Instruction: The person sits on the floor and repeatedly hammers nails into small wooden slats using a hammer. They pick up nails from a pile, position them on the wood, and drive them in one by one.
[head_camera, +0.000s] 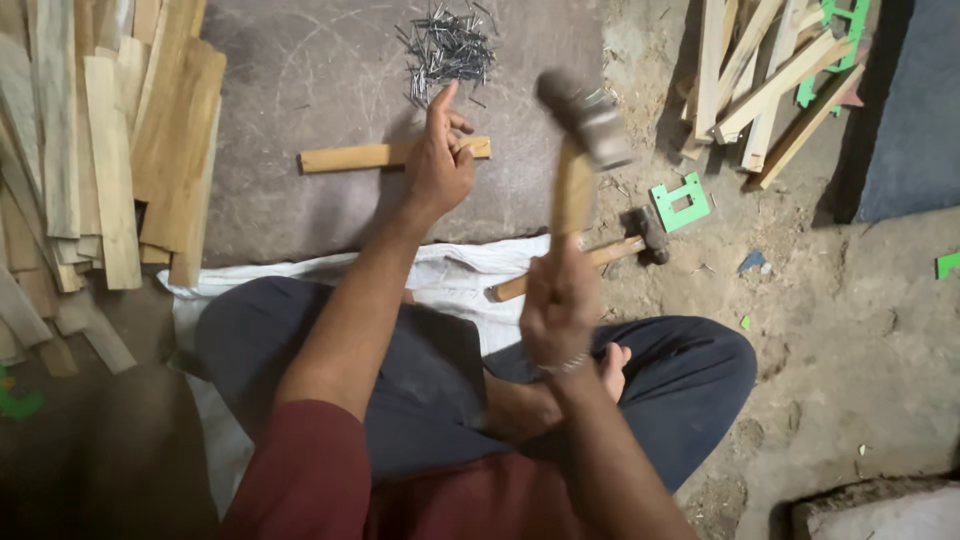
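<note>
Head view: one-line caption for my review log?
Right hand raises hammer; left hand steadies wooden strip near nails.

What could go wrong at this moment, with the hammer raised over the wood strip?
The left hand pinches something at the wood strip while the right hand holds the hammer raised and motion-blurred; a strike slightly off could hit those fingers. The strip lies loose on the stone slab, so it might jump or shift. The loose nail pile close by could scatter.
</note>
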